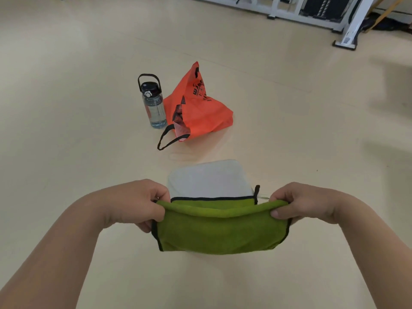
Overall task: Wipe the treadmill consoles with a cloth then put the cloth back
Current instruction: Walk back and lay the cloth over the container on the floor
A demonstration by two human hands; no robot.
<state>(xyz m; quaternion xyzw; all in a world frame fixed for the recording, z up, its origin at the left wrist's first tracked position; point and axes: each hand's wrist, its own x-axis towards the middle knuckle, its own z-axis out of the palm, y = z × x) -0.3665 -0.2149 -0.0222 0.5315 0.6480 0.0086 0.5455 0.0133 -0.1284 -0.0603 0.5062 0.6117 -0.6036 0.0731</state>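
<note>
A green cloth (223, 230) with a black hem hangs folded over between both my hands, above the floor. My left hand (138, 204) pinches its left edge and my right hand (298, 202) pinches its right edge, stretching the fold flat. Just beyond the green cloth a white folded cloth (209, 179) lies flat on the floor, its near part hidden by the green one. No treadmill console is in view.
An orange bag (200, 108) with black handles sits on the beige floor (78, 108) ahead, with a clear water bottle (153, 103) with a black lid standing at its left. White gym equipment frames (352, 25) stand at the far right.
</note>
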